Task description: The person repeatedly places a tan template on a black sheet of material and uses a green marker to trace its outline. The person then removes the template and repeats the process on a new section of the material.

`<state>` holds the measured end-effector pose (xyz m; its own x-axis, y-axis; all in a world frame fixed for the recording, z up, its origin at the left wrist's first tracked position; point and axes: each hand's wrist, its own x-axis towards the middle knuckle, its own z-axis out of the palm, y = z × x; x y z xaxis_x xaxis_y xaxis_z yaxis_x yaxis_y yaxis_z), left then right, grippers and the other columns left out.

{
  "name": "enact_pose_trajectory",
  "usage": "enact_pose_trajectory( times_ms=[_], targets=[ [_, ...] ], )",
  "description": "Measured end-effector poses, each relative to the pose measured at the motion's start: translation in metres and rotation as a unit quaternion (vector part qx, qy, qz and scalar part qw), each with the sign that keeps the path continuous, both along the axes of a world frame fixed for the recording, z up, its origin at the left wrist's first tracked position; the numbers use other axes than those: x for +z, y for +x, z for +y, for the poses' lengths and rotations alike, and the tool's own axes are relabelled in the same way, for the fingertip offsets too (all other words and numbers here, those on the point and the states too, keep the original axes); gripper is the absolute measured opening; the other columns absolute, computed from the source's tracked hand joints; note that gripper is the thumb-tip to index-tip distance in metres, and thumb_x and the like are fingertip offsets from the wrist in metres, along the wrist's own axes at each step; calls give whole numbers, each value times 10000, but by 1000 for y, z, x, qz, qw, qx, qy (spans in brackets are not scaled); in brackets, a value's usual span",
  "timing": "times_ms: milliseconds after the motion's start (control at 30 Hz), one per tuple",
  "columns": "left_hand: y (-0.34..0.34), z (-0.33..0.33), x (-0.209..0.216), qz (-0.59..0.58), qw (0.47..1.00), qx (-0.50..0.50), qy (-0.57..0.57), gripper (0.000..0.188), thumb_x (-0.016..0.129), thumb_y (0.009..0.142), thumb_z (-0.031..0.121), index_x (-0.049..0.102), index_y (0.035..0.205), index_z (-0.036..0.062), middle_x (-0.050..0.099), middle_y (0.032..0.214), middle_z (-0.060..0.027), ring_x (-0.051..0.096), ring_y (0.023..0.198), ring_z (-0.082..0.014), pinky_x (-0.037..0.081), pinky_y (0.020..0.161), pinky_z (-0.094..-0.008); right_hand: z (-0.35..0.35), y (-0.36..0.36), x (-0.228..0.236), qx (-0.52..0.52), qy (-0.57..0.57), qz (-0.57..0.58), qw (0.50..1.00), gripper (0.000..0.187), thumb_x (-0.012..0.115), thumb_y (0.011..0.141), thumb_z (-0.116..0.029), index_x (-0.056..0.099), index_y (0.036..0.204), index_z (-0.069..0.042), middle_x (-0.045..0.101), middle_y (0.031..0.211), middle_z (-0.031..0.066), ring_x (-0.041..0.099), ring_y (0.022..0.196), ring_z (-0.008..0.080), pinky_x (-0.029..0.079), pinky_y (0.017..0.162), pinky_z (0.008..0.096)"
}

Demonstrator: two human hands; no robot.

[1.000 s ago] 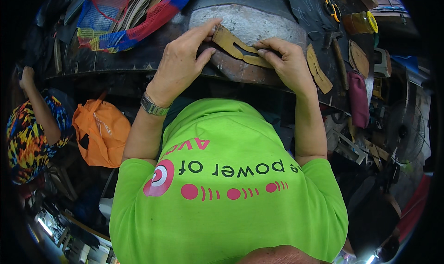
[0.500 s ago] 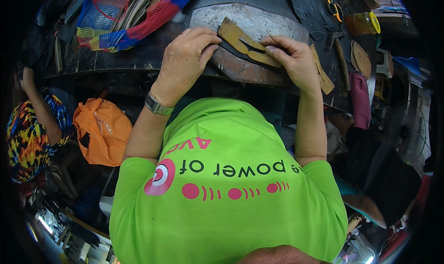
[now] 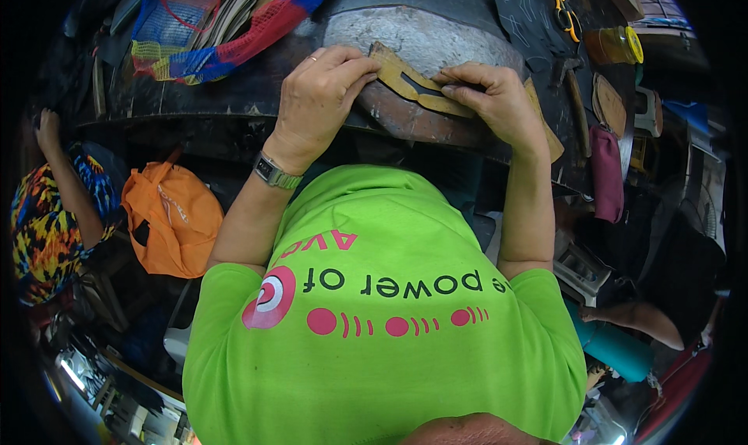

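Nearest the camera: bright green shirt [image 3: 382, 320], both forearms reaching up and away from it. Wristwatch [image 3: 274, 172] on the left wrist. Off to the left, below the bench, an orange bag [image 3: 167, 219], and beside it another person's arm in a multicoloured sleeve [image 3: 43, 227].

At the near edge of the dark workbench [image 3: 195, 94]: left hand [image 3: 319, 102] curled, fingertips pinching the left end of a tan cut-out pattern piece [image 3: 413, 86]. Right hand [image 3: 495, 98] fingers closed on its right end, pressing it down. Piece lies flat on a round grey stone slab [image 3: 436, 40], at the slab's near rim, between the two hands.

Farther back: red-blue-yellow mesh bag [image 3: 210, 32] at the bench's far left, yellow-handled scissors [image 3: 565, 12] at far right.
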<state>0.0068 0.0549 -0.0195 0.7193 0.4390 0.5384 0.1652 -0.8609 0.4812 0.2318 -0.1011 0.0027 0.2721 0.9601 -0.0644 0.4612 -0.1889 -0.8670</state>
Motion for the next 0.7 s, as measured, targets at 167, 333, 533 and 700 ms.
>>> enact_pose_trajectory(
  times_ms=[167, 333, 533, 700],
  targets=[
    [-3, 4, -5, -11, 1000, -10, 23, 151, 793, 832, 105, 775, 981, 87, 729, 949, -34, 703, 888, -235, 566, 787, -349, 5, 0, 7, 2, -43, 18, 999, 229, 728, 906, -24, 772, 1124, 31, 797, 984, 117, 729, 878, 146, 576, 826, 289],
    [-4, 1, -7, -31, 998, -11, 50, 167, 793, 830, 97, 781, 996, 88, 726, 940, -34, 699, 878, -231, 548, 771, -356, 6, 0, 13, -2, -69, -11, 998, 230, 733, 905, -29, 774, 1124, 28, 794, 966, 113, 722, 852, 136, 580, 809, 289],
    [-5, -3, -9, -42, 997, -10, 56, 190, 789, 822, 75, 780, 1012, 83, 723, 935, -36, 695, 871, -236, 534, 772, -361, 7, 4, 15, 19, -69, -1, 997, 228, 745, 920, -29, 772, 1139, 29, 774, 970, 43, 677, 892, 84, 555, 840, 249],
    [-7, -5, -11, -49, 997, -8, 53, 195, 785, 819, 56, 778, 1013, 76, 727, 949, -38, 693, 868, -237, 529, 792, -366, 9, 6, 11, 20, -54, -9, 998, 238, 740, 902, -52, 781, 1126, 17, 799, 986, 130, 744, 867, 163, 585, 814, 295]
  ],
)
